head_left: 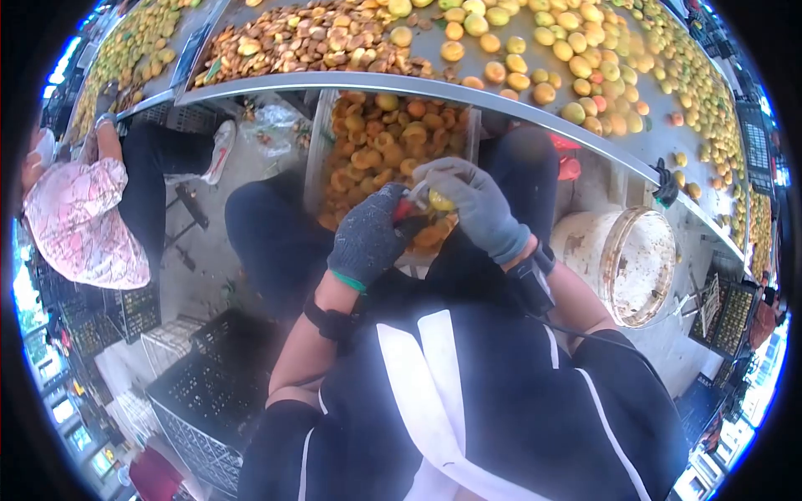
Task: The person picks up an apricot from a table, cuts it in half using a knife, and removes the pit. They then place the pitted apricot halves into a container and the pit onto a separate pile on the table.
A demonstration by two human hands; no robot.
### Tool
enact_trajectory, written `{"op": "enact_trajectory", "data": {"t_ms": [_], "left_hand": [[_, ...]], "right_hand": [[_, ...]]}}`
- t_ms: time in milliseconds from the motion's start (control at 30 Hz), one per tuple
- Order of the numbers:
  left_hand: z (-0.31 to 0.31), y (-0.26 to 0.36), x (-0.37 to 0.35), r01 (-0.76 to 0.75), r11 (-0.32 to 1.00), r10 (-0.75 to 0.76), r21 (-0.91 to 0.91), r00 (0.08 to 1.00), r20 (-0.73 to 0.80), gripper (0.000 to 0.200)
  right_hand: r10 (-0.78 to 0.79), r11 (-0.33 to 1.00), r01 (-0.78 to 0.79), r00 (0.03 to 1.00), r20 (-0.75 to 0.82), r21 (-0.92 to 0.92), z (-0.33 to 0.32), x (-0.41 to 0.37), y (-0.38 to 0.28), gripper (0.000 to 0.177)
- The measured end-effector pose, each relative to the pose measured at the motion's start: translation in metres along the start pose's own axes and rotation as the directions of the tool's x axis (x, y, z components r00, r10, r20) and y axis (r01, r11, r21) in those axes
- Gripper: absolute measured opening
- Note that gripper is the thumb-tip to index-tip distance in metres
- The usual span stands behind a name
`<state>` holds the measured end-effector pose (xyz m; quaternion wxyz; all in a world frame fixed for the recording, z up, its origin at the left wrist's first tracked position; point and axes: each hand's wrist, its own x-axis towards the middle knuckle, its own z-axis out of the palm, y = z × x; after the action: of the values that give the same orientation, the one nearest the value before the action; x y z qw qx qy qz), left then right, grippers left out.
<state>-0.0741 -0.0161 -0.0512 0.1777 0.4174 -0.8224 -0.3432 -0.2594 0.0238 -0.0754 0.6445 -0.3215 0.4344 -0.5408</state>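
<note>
My left hand (pixel 368 234), in a dark grey glove with a green cuff, is closed around a small red-handled tool (pixel 403 209); its working end is too small to make out. Close beside it, my right hand (pixel 480 204), in a lighter grey glove, pinches a yellow apricot (pixel 440 200) against the tool. Both hands are above a crate (pixel 318 159) of halved orange apricots (pixel 393 138) between my knees. The fingers partly cover the apricot and the tool.
A metal-edged table (pixel 334 81) in front bears whole apricots (pixel 576 58) and a heap of brown pits (pixel 309 42). On the right stands a dirty white bucket (pixel 622 263). A black crate (pixel 209 392) is at lower left, and another person (pixel 83 221) sits at left.
</note>
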Motion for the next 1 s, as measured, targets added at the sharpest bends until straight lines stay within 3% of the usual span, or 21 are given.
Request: {"op": "enact_trajectory", "data": {"t_ms": [67,100,133,167,200,233,300,367,433,467,500,533,567,633,700,733,800,833,900,1000], "left_hand": [[-0.009,0.0,-0.004,-0.045,0.997,0.047,-0.062,0.998,0.035,0.031],[-0.017,0.005,-0.006,0.26,0.867,-0.157,-0.424,0.952,0.263,0.031],[-0.021,0.007,-0.009,0.562,0.538,-0.232,-0.628,0.815,0.531,0.031],[-0.023,0.005,-0.012,0.561,0.538,-0.23,-0.629,0.816,0.53,0.031],[-0.023,0.003,-0.016,0.601,0.434,-0.203,-0.671,0.791,0.577,0.035],[-0.023,0.002,-0.019,0.638,0.322,-0.17,-0.7,0.766,0.62,0.04],[-0.023,0.005,-0.023,0.593,0.318,-0.146,-0.74,0.801,0.58,0.039],[-0.02,0.007,-0.025,0.546,0.314,-0.12,-0.777,0.835,0.538,0.038],[-0.016,0.011,-0.029,0.439,0.458,-0.13,-0.773,0.893,0.43,0.034],[-0.016,0.015,-0.03,0.441,0.456,-0.132,-0.773,0.892,0.431,0.034],[-0.018,0.021,-0.03,0.274,0.731,-0.093,-0.625,0.947,0.307,0.033],[-0.018,0.025,-0.031,0.088,0.918,-0.011,-0.387,0.98,0.196,0.031],[-0.017,0.026,-0.033,0.09,0.918,-0.013,-0.387,0.981,0.195,0.031],[-0.016,0.028,-0.037,-0.075,0.983,0.078,-0.169,0.997,0.013,0.03],[-0.015,0.028,-0.038,-0.071,0.984,0.065,-0.165,0.997,-0.045,0.027],[-0.014,0.028,-0.039,-0.071,0.984,0.055,-0.162,0.993,-0.101,0.025],[-0.016,0.035,-0.039,-0.045,0.986,0.033,-0.16,0.997,-0.074,0.025],[-0.017,0.038,-0.039,-0.019,0.987,0.012,-0.157,0.999,-0.044,0.026],[-0.015,0.037,-0.04,-0.042,0.988,0.033,-0.151,0.998,-0.057,0.027],[-0.011,0.036,-0.042,-0.076,0.993,0.069,-0.091,0.994,-0.085,0.028]], "right_hand": [[-0.02,0.971,0.025,1.0,-0.024,0.237,0.002,-0.001,-0.008,0.022],[0.026,0.951,0.001,0.996,-0.082,0.311,0.003,-0.002,-0.011,0.021],[0.026,0.951,0.001,0.996,-0.082,0.309,0.0,-0.005,-0.01,0.021],[0.016,0.948,-0.02,1.0,0.015,0.318,-0.004,-0.007,-0.009,0.022],[0.007,0.945,-0.044,0.994,0.113,0.325,-0.003,-0.009,-0.011,0.023],[0.011,0.945,-0.048,0.993,0.114,0.325,0.002,-0.013,-0.01,0.023],[-0.066,0.921,0.081,0.996,-0.052,0.381,0.019,-0.022,-0.01,0.037],[-0.05,0.921,0.081,0.995,-0.089,0.382,0.019,-0.025,0.004,0.039],[-0.032,0.92,0.079,0.991,-0.128,0.383,0.024,-0.031,0.007,0.041],[-0.142,0.982,0.159,0.976,-0.165,0.1,0.029,-0.036,0.006,0.04],[-0.256,0.955,0.223,0.952,-0.166,-0.195,0.032,-0.039,0.004,0.039],[-0.254,0.956,0.222,0.953,-0.163,-0.194,0.032,-0.041,0.003,0.039],[-0.26,0.961,0.239,0.953,-0.158,-0.142,0.032,-0.042,0.002,0.038],[-0.263,0.964,0.252,0.953,-0.149,-0.089,0.034,-0.044,-0.002,0.036],[-0.073,0.914,0.125,0.987,-0.146,0.386,0.04,-0.046,-0.009,0.033],[-0.071,0.914,0.122,0.987,-0.143,0.387,0.043,-0.046,-0.01,0.033],[-0.198,0.973,0.218,0.957,-0.213,0.074,0.05,-0.046,-0.012,0.032],[-0.196,0.974,0.216,0.958,-0.21,0.076,0.052,-0.047,-0.012,0.032],[-0.169,0.906,0.226,0.968,-0.183,0.358,0.055,-0.047,-0.013,0.032],[-0.185,0.937,0.235,0.962,-0.203,0.259,0.058,-0.054,-0.017,0.032]]}}
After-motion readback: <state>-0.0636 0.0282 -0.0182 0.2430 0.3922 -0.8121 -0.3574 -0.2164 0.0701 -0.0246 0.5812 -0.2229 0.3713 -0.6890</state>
